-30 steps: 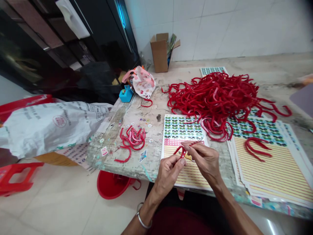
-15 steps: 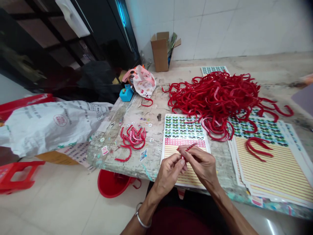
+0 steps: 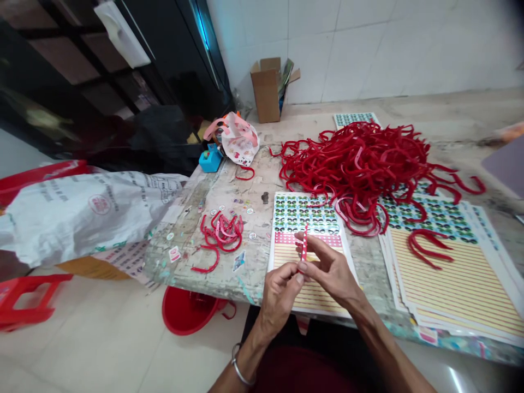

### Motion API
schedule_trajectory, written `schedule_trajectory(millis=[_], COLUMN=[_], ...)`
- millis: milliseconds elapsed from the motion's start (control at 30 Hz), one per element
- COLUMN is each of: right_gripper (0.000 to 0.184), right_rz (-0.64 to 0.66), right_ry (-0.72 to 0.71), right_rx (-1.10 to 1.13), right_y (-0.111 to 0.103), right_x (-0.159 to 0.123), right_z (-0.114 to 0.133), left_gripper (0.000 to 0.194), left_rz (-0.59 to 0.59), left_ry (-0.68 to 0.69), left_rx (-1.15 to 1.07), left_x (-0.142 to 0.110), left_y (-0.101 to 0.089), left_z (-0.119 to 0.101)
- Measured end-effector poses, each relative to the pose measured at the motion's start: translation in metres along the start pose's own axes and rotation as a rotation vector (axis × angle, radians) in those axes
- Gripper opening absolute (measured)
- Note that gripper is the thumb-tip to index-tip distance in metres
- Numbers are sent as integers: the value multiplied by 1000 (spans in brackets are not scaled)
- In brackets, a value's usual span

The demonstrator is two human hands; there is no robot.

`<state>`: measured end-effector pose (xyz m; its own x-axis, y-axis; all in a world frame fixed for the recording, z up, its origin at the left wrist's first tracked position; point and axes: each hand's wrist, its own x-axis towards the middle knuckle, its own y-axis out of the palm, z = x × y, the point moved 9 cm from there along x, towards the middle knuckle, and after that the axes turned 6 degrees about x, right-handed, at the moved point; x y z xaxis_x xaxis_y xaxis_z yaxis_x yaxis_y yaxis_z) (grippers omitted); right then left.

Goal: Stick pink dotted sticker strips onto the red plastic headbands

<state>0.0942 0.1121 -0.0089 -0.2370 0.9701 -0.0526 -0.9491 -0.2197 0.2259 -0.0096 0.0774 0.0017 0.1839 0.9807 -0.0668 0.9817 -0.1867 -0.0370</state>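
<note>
White tiled wall [image 3: 360,49] behind tabletop [image 3: 264,174]. Dotted red band [image 3: 304,245] upright above sheet [image 3: 284,251] at tabletop's front edge. Left hand [image 3: 280,295]: thumb and forefinger pinched on band's lower end. Right hand [image 3: 333,273]: loosely curled, thumb by same end, fingers behind upper part; cannot tell if gripping. Big red pile [image 3: 356,158] beyond sheet, toward back edge. Small heap [image 3: 223,232] near front left corner. Box [image 3: 265,95] at back edge; bag [image 3: 240,143] near left edge.

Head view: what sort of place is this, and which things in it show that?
Probably a small workroom for handwork, judging by the big heap of red curved strips, the printed sheets and the worn, stained table.
</note>
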Motion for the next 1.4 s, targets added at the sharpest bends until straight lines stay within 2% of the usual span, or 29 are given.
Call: schedule_trajectory(millis=[67,167,267,333,433,567,767,900,1167,1400], right_gripper=[52,49,52,55,59,66,52,51,50,54], right_rz=[80,96,81,91,86,66,20,-8,57,22], right_ry=[7,-29,-99,-145,-174,-142,-67,-66,-136,-88], right_rx=[50,90,-10,-104,-134,-31,167,163,160,194], right_y=[5,5,6,8,9,7,4,4,12,10], right_x=[2,2,0,-3,-3,1,4,3,0,-1], right_z=[1,7,13,18,20,15,8,8,15,12], left_gripper=[20,19,15,20,21,14,9,9,17,18], left_rz=[-3,31,66,77,72,59,92,100,73,16], left_ry=[45,83,10,-50,-61,-23,-9,1,0,18], left_rx=[25,31,-20,-57,-87,-137,-135,-160,-194,-111], left_x=[0,0,0,0,-1,0,-1,-2,-2,-4], left_y=[-1,2,3,3,3,4,9,10,8,3], left_z=[-3,-8,-5,-2,-1,-3,1,-1,-4,0])
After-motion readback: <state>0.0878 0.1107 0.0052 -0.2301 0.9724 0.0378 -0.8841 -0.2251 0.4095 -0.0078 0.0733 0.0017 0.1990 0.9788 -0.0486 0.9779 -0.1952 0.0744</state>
